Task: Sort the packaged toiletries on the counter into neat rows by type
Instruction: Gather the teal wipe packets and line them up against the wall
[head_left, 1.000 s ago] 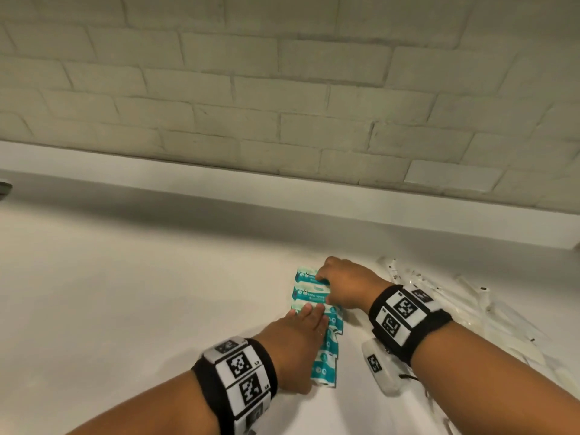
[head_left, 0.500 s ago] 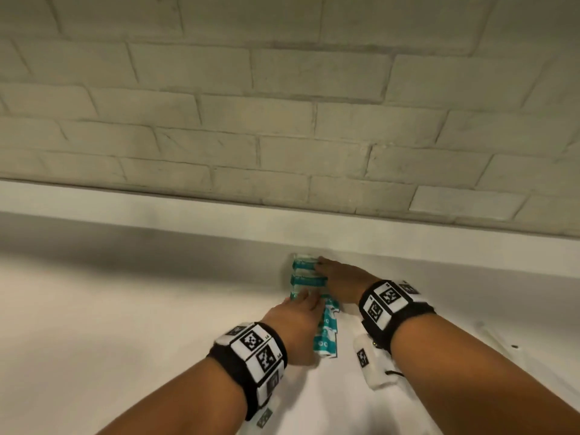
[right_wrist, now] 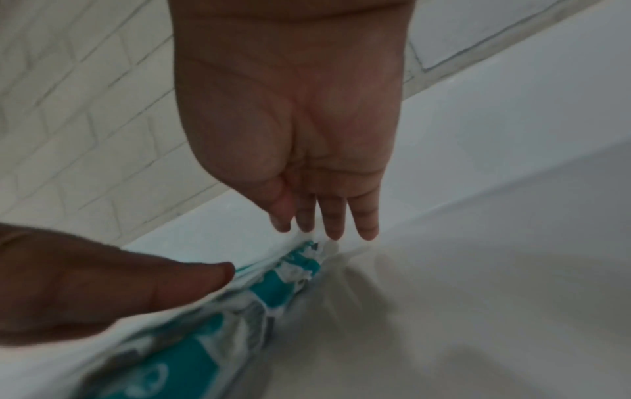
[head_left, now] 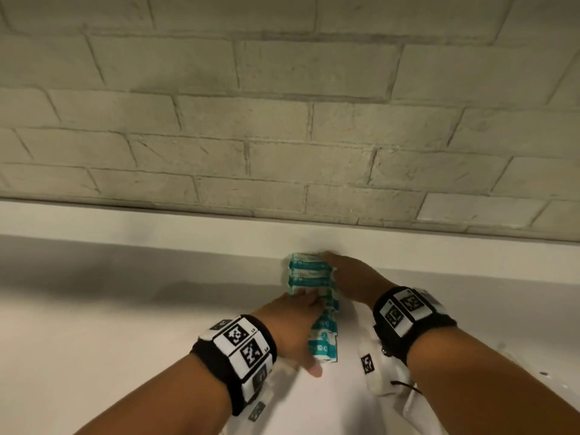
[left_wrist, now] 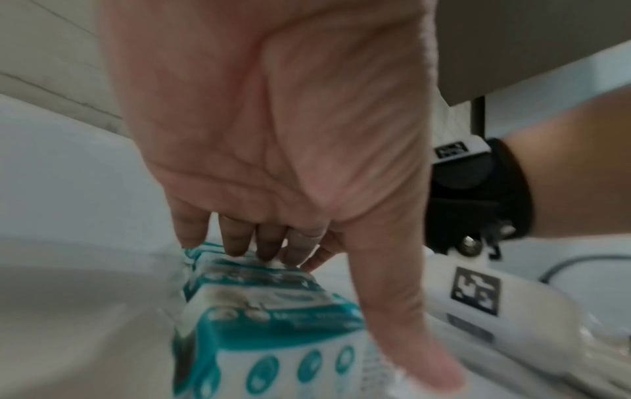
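Observation:
A row of several teal-and-white packets (head_left: 309,274) runs from near me toward the back ledge of the white counter (head_left: 110,324). My left hand (head_left: 293,321) lies flat on the row's near left side, straight fingers (left_wrist: 235,240) pressing the packet tops (left_wrist: 273,305) and thumb (left_wrist: 403,324) stretched along the right edge. My right hand (head_left: 345,274) rests against the row's far right side. Its straight fingertips (right_wrist: 333,224) touch the far end of the packets (right_wrist: 280,286) by the ledge.
A brick wall (head_left: 282,120) and a white raised ledge (head_left: 157,224) close off the back of the counter. Clear plastic wrappers (head_left: 502,350) show at the right edge of the head view. A white wrist camera unit (head_left: 376,365) hangs under my right forearm.
Both hands have slid the packet row away from me until its far end reached the back ledge. The head view has tilted up, so the clear-wrapped items at right have mostly left the frame.

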`<state>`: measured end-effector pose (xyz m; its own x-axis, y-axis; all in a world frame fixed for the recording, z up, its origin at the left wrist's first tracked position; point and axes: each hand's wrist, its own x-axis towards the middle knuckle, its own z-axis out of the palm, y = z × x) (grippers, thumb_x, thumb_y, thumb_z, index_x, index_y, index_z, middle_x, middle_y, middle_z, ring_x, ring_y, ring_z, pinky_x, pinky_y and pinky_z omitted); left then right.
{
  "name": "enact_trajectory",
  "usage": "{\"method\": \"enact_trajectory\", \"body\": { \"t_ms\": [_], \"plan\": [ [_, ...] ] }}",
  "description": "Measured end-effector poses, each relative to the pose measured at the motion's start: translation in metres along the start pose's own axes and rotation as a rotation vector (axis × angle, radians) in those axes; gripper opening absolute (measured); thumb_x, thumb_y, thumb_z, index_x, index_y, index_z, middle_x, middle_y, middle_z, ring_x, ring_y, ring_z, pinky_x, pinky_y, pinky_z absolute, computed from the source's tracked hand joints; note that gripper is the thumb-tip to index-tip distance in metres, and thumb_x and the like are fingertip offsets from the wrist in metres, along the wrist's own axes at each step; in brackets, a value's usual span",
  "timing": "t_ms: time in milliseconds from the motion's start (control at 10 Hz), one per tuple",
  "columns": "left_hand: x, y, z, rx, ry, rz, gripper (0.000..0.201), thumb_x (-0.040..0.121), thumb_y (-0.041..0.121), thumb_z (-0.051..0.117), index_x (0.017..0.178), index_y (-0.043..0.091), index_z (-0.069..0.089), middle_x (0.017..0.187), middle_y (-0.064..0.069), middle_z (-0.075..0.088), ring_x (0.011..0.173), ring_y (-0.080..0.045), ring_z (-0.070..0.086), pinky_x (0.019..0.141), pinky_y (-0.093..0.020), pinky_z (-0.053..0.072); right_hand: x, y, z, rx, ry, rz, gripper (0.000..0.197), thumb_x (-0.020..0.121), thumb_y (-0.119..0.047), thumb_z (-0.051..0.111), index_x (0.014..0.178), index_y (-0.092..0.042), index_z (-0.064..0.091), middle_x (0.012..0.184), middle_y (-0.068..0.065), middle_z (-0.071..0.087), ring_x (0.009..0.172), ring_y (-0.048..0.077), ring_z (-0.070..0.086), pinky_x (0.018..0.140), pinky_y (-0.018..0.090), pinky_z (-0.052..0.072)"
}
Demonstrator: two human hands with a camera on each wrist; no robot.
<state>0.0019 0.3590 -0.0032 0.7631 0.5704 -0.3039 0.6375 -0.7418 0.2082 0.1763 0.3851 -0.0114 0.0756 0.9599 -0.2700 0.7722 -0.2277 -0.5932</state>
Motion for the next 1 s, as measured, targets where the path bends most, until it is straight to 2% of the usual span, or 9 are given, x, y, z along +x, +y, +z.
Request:
{"method": "enact_trajectory", "body": {
  "t_ms": [100, 200, 300, 400, 500, 600, 800, 900, 1000],
  "plan": [
    [-0.001, -0.008, -0.013, -0.295, 0.043, -0.103, 0.102, 0.081, 0.059, 0.062, 0.154, 0.022, 0.001, 0.162, 0.003, -0.003, 0.149, -0.020, 0.008, 0.117, -0.033, 0.016, -0.013, 0.007, -0.009, 0.241, 0.098, 0.117, 0.048, 0.100, -0.009, 0.038, 0.148, -0.014, 0.034, 0.149, 0.011, 0.039, 0.135, 0.027, 0.040, 0.109, 0.034, 0.032],
    [0.010, -0.023, -0.015, -0.647, 0.216, -0.321, 0.093, 0.088, 0.064, 0.046, 0.154, 0.021, -0.004, 0.162, 0.004, -0.006, 0.148, -0.013, 0.008, 0.116, -0.027, 0.014, -0.017, 0.024, 0.001, 0.661, 0.127, 0.207, 0.047, 0.098, -0.022, 0.048, 0.144, -0.013, 0.040, 0.149, 0.011, 0.040, 0.137, 0.030, 0.038, 0.114, 0.045, 0.031],
    [0.020, -0.035, -0.006, -0.973, 0.284, -0.445, 0.090, 0.083, 0.080, 0.024, 0.154, 0.026, 0.013, 0.161, 0.002, 0.016, 0.147, -0.017, 0.020, 0.119, -0.034, 0.014, -0.030, 0.019, 0.008, 0.774, 0.109, 0.232, 0.049, 0.100, -0.037, 0.045, 0.139, -0.008, 0.045, 0.146, 0.012, 0.045, 0.133, 0.031, 0.043, 0.110, 0.041, 0.036],
    [0.026, -0.040, 0.006, -1.205, 0.295, -0.422, 0.101, 0.063, 0.096, 0.019, 0.142, 0.036, 0.040, 0.150, 0.004, 0.043, 0.137, -0.016, 0.041, 0.116, -0.042, 0.026, -0.036, 0.014, 0.013, 0.846, 0.112, 0.195, 0.046, 0.104, -0.030, 0.035, 0.138, 0.000, 0.044, 0.142, 0.019, 0.046, 0.134, 0.034, 0.042, 0.100, 0.033, 0.038],
    [0.028, -0.034, 0.005, -1.300, 0.304, -0.410, 0.069, 0.085, 0.078, 0.021, 0.116, 0.032, 0.064, 0.111, 0.000, 0.073, 0.104, -0.016, 0.068, 0.102, -0.040, 0.045, -0.044, 0.004, 0.017, 0.904, 0.068, 0.179, 0.039, 0.105, -0.023, 0.031, 0.129, 0.000, 0.051, 0.133, 0.018, 0.055, 0.126, 0.028, 0.051, 0.086, 0.020, 0.041],
    [0.027, -0.032, 0.004, -1.283, 0.291, -0.408, 0.066, 0.091, 0.070, 0.019, 0.109, 0.029, 0.067, 0.101, -0.001, 0.075, 0.096, -0.017, 0.070, 0.098, -0.037, 0.048, -0.041, 0.002, 0.020, 0.926, 0.039, 0.185, 0.040, 0.104, -0.034, 0.032, 0.112, -0.010, 0.062, 0.108, 0.007, 0.066, 0.091, 0.012, 0.062, 0.069, 0.015, 0.045],
    [0.027, -0.032, 0.005, -1.333, 0.288, -0.401, 0.069, 0.093, 0.068, 0.016, 0.109, 0.027, 0.069, 0.100, 0.000, 0.075, 0.093, -0.014, 0.071, 0.083, -0.029, 0.050, -0.040, -0.001, 0.026, 1.016, 0.038, 0.204, 0.044, 0.102, -0.043, 0.033, 0.099, -0.014, 0.066, 0.102, 0.008, 0.071, 0.097, 0.021, 0.064, 0.090, 0.032, 0.048],
    [0.028, -0.031, 0.005, -1.358, 0.276, -0.386, 0.071, 0.094, 0.066, 0.014, 0.106, 0.025, 0.071, 0.096, 0.001, 0.076, 0.089, -0.011, 0.071, 0.074, -0.025, 0.048, -0.039, 0.000, 0.026, 1.014, 0.064, 0.220, 0.040, 0.102, -0.043, 0.034, 0.092, -0.019, 0.065, 0.098, 0.004, 0.069, 0.096, 0.019, 0.063, 0.092, 0.031, 0.045],
    [0.029, -0.035, 0.006, -1.365, 0.289, -0.385, 0.070, 0.090, 0.072, 0.014, 0.097, 0.032, 0.071, 0.100, 0.005, 0.074, 0.096, -0.011, 0.067, 0.096, -0.031, 0.043, -0.040, 0.000, 0.024, 1.035, 0.088, 0.217, 0.034, 0.103, -0.038, 0.032, 0.092, -0.024, 0.061, 0.089, -0.003, 0.064, 0.087, 0.012, 0.059, 0.086, 0.027, 0.043]
  ]
}}
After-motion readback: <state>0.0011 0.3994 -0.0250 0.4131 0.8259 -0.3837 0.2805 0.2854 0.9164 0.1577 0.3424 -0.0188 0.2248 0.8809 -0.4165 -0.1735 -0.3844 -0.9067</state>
